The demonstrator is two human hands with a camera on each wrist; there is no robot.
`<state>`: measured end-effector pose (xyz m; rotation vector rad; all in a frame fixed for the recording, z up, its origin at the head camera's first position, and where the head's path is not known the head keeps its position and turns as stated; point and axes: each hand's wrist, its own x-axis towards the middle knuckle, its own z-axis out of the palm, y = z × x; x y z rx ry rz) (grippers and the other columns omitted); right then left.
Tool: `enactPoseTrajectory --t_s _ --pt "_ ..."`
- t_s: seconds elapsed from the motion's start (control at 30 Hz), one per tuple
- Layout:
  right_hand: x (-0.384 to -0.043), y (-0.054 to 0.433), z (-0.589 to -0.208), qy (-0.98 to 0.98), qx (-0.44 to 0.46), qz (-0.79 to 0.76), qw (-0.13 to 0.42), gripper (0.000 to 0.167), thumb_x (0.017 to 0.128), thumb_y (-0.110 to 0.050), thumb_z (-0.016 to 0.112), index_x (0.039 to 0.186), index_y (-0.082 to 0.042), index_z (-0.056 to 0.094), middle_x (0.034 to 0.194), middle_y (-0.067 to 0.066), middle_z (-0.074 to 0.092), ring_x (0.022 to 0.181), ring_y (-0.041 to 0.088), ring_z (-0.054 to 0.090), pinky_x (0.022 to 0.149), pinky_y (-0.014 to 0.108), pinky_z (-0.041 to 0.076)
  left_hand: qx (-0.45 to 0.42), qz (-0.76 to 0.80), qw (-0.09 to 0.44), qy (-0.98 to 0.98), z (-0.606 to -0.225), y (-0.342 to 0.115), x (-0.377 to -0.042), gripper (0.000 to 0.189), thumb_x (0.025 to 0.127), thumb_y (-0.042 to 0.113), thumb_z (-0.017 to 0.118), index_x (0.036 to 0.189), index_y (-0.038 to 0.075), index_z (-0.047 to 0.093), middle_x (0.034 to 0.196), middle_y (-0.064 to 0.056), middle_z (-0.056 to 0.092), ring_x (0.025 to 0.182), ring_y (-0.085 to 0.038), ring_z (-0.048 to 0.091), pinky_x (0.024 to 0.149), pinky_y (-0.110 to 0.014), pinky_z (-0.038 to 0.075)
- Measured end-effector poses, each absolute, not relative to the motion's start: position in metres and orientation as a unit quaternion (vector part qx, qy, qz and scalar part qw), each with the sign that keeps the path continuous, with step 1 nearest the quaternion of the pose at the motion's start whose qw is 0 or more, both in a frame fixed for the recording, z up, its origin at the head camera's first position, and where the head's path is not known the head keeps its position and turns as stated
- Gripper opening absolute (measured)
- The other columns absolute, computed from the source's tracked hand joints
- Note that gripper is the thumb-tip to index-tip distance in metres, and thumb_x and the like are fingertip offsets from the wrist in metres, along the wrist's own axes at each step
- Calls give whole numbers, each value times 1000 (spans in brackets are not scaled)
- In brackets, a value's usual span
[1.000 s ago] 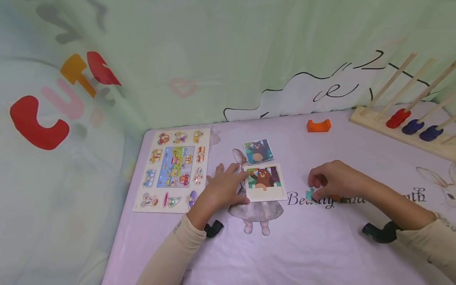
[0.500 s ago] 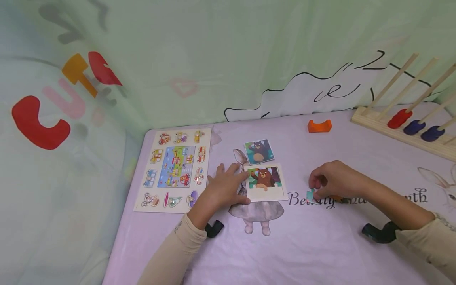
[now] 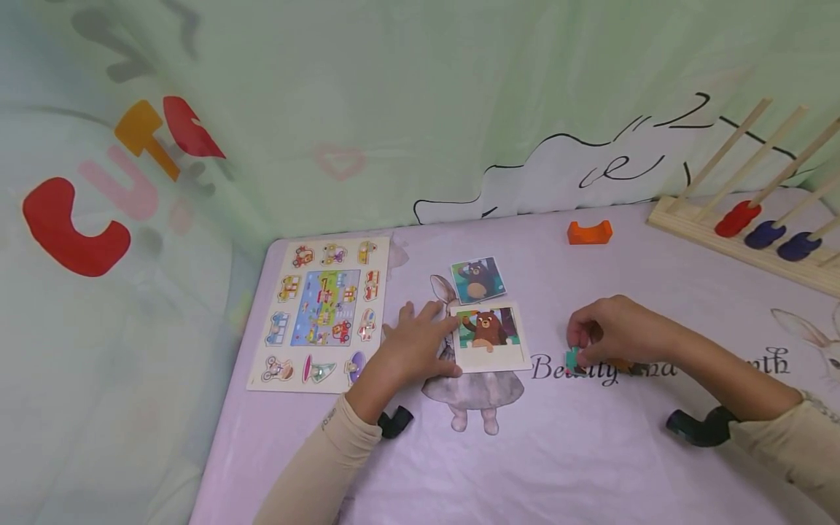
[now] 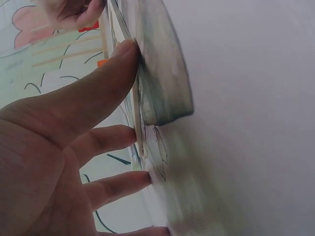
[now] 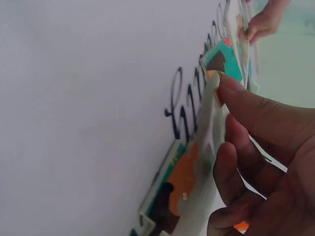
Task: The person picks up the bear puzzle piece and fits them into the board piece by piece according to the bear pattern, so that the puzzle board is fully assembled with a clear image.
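My left hand (image 3: 413, 346) is spread flat on the cloth, thumb and fingers at the left side of a small puzzle board (image 3: 488, 359). Bear pieces fill the board's upper part; its lower part is bare and pale. In the left wrist view, the thumb (image 4: 106, 78) presses along the board's edge. To the right, my right hand (image 3: 610, 335) pinches a teal jigsaw piece (image 3: 572, 359) between thumb and fingers. The right wrist view shows brown and orange on this piece (image 5: 231, 61). Partly hidden below that hand lies another orange-and-brown piece (image 5: 179, 182).
A bear picture card (image 3: 478, 280) lies just behind the board. A vehicle puzzle board (image 3: 259, 375) is at the left. An orange arched block (image 3: 589, 233) sits at the back, with a wooden peg stand (image 3: 695, 226) at the right. Cloth walls border the table.
The teal piece has tilted slightly in my right hand's fingertips, so its visible face looks darker. My left hand stays in place on the board.
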<state>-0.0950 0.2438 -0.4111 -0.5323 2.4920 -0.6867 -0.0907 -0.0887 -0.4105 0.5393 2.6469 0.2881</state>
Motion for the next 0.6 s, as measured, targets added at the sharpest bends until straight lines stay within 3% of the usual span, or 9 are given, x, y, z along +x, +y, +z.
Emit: enactPoseTrajectory --t_s 0.6 --pt "-101 234 -403 886 -207 -312 274 11 87 -24 81 91 -23 70 78 -8 63 78 14 57 68 24 49 196 109 207 952 -408 -89 -91 82 81 50 84 152 31 49 164 -5 33 151 -50 23 103 -81 31"
